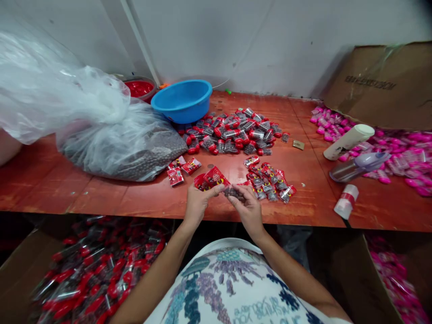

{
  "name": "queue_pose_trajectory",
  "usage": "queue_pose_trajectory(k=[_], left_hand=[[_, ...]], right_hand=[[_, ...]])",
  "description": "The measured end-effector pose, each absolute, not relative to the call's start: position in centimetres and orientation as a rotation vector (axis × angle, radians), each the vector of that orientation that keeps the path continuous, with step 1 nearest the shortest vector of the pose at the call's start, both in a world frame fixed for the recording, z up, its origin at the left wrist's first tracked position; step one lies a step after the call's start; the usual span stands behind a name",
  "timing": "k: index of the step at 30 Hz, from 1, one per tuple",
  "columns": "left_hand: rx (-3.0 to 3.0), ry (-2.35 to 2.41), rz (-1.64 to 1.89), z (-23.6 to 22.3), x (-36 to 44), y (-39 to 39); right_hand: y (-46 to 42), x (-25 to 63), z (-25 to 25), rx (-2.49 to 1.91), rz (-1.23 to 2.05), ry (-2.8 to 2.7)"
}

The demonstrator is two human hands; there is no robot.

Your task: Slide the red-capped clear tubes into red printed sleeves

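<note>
My left hand (199,200) is closed on red printed packets (215,177), pinched under the thumb. Close beside it, my right hand (250,208) grips a small clear container of dark beads (233,192), touching the packet's edge; its far end is hidden by my fingers. Just right of my hands lies a pile of red packets with dark contents (270,180). A few flat red packets (175,176) rest to the left. Behind my hands is a heap of small clear bottles with red caps (236,130), filled with dark beads.
A blue basin (182,101) and a large plastic bag of dark beads (128,144) stand at left. Pink-capped bottles (405,157), a cup (357,166), a white roll (349,141) and a carton (381,85) are at right. Below the table, a box holds red-capped bottles (101,270).
</note>
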State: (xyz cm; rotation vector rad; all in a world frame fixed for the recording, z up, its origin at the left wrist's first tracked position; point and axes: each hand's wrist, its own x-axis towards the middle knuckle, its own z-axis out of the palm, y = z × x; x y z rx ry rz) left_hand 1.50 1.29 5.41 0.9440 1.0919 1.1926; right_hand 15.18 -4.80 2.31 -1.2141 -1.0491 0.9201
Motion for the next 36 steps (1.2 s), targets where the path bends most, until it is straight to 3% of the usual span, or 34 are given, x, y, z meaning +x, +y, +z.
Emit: queue_pose_trajectory(k=[6, 11, 16, 23, 36], left_hand=[[0.886, 0.956, 1.116, 4.5, 1.3, 1.1], [0.830, 0.934, 1.214, 4.8, 1.6, 0.6], [0.944, 1.042, 1.240, 5.4, 1.7, 0.3], [0.917, 0.979, 1.144, 5.0, 1.8, 0.0], [0.938, 1.038, 0.993, 4.5, 2.6, 0.1]], right_hand=[[-4.3, 15.1, 2.2, -1.069, 1.295, -0.717], [-4.6, 14.9, 2.1, -1.085, 1.213, -0.806], [-5.0, 14.6, 1.9, -1.182, 0.920, -1.045], [-4.6, 14.3, 1.9, -1.089, 1.199, -0.800], [-4.1, 16.6, 1.2, -1.205, 1.004, -1.283]])
